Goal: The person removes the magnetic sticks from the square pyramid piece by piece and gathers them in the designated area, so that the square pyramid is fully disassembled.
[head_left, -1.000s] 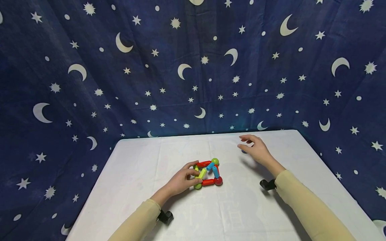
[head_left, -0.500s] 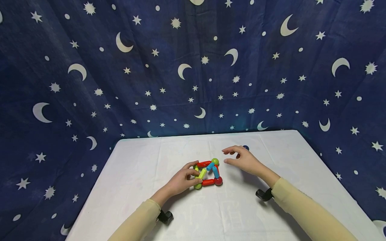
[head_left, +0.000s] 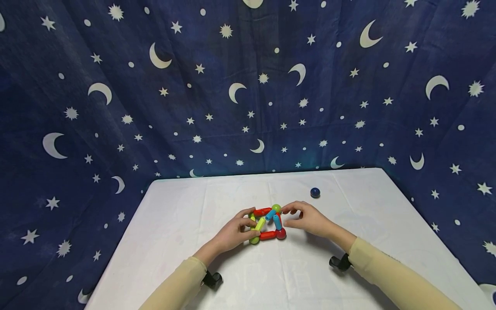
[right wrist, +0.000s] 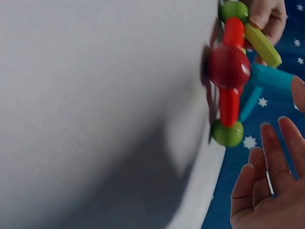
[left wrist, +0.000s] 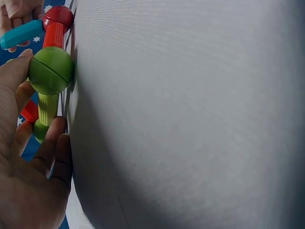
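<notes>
A square frame of magnetic rods and balls lies on the table. A red rod [head_left: 267, 235], a red ball [head_left: 280, 233] and a green ball [head_left: 276, 208] belong to it. Two blue rods, the nearer one [head_left: 277, 222], and a yellow-green rod [head_left: 260, 223] slant up from its corners. My left hand [head_left: 234, 231] grips the frame's left side; its thumb rests by a green ball [left wrist: 51, 71] in the left wrist view. My right hand [head_left: 310, 219] is at the right side, fingers spread apart. Its thumb overlaps a blue rod's end [right wrist: 274, 78] in the right wrist view; contact cannot be told.
A dark blue ball [head_left: 315, 192] lies on the white-covered table [head_left: 186, 202], behind my right hand. A dark blue curtain [head_left: 217, 107] with moons and stars stands behind the table and at its sides.
My right hand has moved left and nearer, from beside the dark blue ball to the frame's right side, leaving the ball in view. My left hand and the frame stay in place.
</notes>
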A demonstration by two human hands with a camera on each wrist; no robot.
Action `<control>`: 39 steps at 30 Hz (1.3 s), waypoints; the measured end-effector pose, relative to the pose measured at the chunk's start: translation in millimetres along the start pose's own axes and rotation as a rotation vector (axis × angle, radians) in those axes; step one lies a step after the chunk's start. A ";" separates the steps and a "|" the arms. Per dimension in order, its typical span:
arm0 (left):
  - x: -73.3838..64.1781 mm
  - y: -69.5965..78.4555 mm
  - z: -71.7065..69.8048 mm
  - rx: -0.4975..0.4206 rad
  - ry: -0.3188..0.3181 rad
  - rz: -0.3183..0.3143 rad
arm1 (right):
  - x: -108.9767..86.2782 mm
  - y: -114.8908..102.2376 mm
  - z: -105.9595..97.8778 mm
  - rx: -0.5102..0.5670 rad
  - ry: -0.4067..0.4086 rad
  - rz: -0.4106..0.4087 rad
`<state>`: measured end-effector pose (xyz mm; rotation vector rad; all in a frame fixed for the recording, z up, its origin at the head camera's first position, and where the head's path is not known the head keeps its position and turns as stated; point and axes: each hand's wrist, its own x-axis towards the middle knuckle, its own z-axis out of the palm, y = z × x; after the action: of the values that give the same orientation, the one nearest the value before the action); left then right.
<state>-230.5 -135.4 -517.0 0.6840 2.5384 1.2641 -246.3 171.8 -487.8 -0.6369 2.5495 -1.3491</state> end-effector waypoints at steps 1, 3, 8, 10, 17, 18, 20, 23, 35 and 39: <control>0.1 -0.4 0.1 0.002 0.001 0.002 | -0.8 0.7 1.8 0.010 0.002 0.005; -0.1 -0.1 0.1 0.005 0.002 0.000 | -1.9 2.2 5.1 0.020 0.002 0.024; -0.8 1.9 -0.4 0.009 0.002 -0.003 | -3.9 3.6 11.3 0.029 -0.004 0.056; -1.1 2.2 -0.6 0.009 0.002 -0.001 | -4.3 3.7 13.2 0.031 -0.011 0.057; -1.3 1.6 0.0 0.002 -0.002 -0.005 | -4.7 2.9 18.4 0.066 -0.024 0.068; -1.1 1.6 0.1 0.002 -0.001 -0.003 | -4.7 2.5 18.6 0.063 -0.024 0.064; -0.8 1.4 0.3 0.002 0.000 0.001 | -4.3 1.8 19.0 0.065 -0.022 0.069; -0.6 1.1 0.1 0.007 0.000 0.008 | -3.4 1.8 19.5 0.063 -0.026 0.067; -0.3 0.9 -0.3 0.022 -0.002 0.003 | 0.1 2.5 23.5 0.056 -0.035 0.051; -0.6 1.4 -0.2 0.021 -0.002 0.002 | 0.7 1.0 24.8 0.057 -0.036 0.064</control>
<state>-229.6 -135.1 -515.8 0.6923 2.5529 1.2388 -238.3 153.6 -502.7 -0.5600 2.4714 -1.3712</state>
